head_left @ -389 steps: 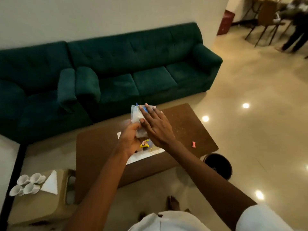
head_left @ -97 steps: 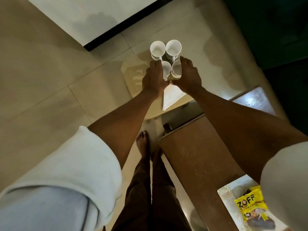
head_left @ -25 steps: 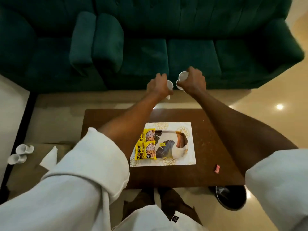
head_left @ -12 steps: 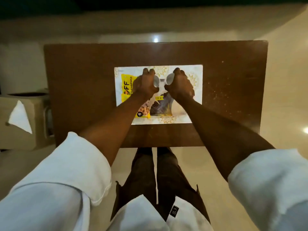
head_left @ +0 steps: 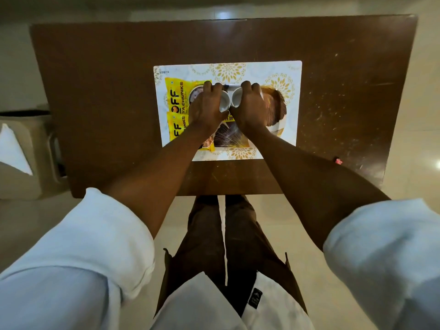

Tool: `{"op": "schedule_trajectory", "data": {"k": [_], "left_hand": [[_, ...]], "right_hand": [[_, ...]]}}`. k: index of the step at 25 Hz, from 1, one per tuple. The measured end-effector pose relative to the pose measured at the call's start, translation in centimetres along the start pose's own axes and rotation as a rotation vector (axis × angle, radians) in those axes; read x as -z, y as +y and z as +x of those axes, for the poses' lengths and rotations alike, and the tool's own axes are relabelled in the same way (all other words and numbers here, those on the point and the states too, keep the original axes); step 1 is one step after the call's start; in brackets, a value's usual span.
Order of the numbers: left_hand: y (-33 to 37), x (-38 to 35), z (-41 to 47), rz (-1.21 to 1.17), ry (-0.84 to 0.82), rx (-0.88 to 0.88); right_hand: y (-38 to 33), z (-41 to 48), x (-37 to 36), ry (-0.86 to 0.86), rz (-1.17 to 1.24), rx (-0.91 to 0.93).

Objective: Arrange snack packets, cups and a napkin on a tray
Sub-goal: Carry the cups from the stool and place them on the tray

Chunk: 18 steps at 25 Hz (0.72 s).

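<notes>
Pale glossy floor [head_left: 40, 220] runs under the person's feet, and closest to the camera two white sleeves [head_left: 78, 258] frame dark trousers. Both forearms reach forward over the near edge of the brown worktop [head_left: 107, 91].

On it lies the white, gold-patterned tray [head_left: 273, 70]. Over its middle the left grip [head_left: 207, 106] is curled round the left cup [head_left: 224, 101] and the right grip [head_left: 250, 106] round the right cup [head_left: 236, 98]. The two white rims touch or nearly touch, mouths up. A second ago the cups were carried out beyond the far edge of the worktop; half a second ago they arrived over the tray, and now they sit lower, above the packets. Whether their bases rest on anything cannot be told, as the hands hide them.

Yellow snack packets [head_left: 176, 98] lie on the tray's left part, and a dark packet [head_left: 228, 136] with brown print lies under and right of the hands.

My judgement: the packets are placed and this pair of cups is about to be set down. Landing them on crinkled packets risks a tip, so bare tray is safer. The napkin [head_left: 14, 148] waits on the beige box [head_left: 31, 184] off to the left, so it remains to be fetched. A small red wrapper [head_left: 338, 161] lies near the worktop's right edge.
</notes>
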<state>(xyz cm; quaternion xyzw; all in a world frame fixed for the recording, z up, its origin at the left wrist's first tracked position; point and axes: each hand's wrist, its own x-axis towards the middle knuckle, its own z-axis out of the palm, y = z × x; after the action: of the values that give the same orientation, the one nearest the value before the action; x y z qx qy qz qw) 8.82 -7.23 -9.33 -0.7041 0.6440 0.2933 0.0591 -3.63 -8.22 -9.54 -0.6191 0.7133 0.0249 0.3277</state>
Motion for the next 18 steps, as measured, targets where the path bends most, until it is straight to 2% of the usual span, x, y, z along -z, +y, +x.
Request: {"op": "schedule_trajectory", "data": {"k": [12,18], "left_hand": [[-0.1,0.4,0.6,0.027,0.005,0.008],[2.3,5.3,-2.1,0.042,0.089,0.039]], "right_hand": [[0.7,0.4,0.6,-0.012,-0.048,0.044],[1.6,-1.7,8.5,0.058,-0.238,0.139]]}}
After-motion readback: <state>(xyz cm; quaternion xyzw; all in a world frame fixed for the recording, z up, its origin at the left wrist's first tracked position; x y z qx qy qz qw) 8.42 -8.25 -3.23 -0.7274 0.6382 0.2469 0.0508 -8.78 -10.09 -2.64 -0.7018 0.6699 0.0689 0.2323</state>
